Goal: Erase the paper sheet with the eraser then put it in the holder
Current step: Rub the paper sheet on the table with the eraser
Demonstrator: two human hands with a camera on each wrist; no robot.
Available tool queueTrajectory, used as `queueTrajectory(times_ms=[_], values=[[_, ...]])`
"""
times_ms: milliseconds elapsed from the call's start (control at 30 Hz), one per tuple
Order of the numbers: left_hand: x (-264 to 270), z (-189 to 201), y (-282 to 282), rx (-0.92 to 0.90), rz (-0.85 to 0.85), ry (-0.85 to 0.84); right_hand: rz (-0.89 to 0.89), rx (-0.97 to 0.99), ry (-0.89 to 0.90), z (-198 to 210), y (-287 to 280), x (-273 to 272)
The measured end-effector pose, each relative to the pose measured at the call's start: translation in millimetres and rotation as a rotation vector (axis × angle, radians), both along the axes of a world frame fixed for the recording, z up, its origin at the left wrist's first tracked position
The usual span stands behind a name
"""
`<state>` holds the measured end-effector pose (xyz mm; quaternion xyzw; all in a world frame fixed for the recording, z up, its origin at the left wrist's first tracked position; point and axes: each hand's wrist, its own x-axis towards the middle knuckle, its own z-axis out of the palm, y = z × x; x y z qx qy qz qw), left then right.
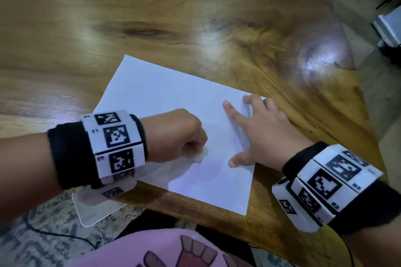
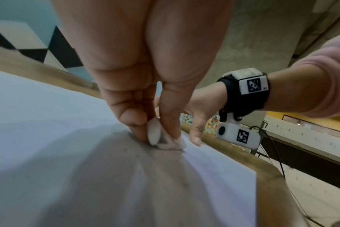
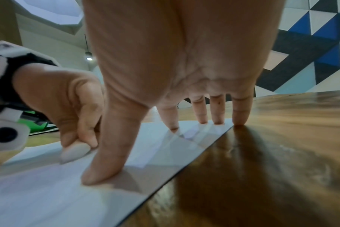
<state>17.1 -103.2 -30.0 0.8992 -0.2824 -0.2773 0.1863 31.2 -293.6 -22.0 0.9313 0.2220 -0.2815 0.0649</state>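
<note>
Wooden worktop (image 1: 152,17) carries a white paper sheet (image 1: 156,93) lying flat near its front edge. On the left, the left hand (image 1: 175,134) has its grip curled closed around a white eraser (image 2: 161,138), pressing it onto the sheet's near middle. Just right of it, the right hand (image 1: 260,128) lies open, its spread fingertips (image 3: 216,119) pressing the sheet's right edge flat.
</note>
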Motion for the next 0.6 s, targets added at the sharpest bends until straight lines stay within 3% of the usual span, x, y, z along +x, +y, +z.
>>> queueTrajectory(times_ms=[200,333,433,600], values=[[38,0,-16,-0.032,0.157,-0.175,0.009,-0.035,-0.009,0,2,0],[0,-6,0,-0.078,0.0,-0.087,0.009,-0.017,-0.004,-1,1,1],[-19,-5,8,-0.072,-0.013,0.007,0.006,-0.019,0.001,-1,1,1],[11,-4,-6,-0.063,0.122,-0.166,0.008,-0.031,-0.005,-1,2,1]])
